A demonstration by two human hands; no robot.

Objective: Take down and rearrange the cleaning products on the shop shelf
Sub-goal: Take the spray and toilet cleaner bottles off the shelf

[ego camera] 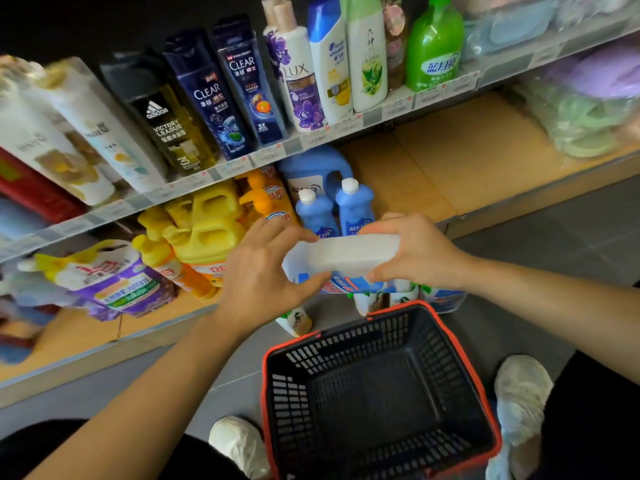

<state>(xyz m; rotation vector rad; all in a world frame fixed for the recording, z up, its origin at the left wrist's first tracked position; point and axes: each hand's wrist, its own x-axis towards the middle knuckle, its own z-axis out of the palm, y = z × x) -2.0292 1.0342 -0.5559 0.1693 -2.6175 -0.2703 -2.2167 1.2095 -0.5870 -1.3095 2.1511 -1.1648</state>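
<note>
Both hands hold a white and blue detergent pack [349, 259] by its top edge, in front of the bottom shelf and just above the basket. My left hand [266, 271] grips its left end, my right hand [412, 251] its right end. Behind it on the bottom shelf [467, 168] stand two small blue bottles [355, 206] and a large blue jug [311, 168]. Yellow jugs [204, 223], an orange pump bottle [266, 199] and a purple refill pouch [114, 278] fill the shelf's left part.
An empty black basket with a red rim [377, 393] sits on the floor between my white shoes. Several small white bottles [296, 320] stand on the floor by the shelf. The upper shelf holds shampoo bottles [221, 95] and a green pump bottle [433, 46].
</note>
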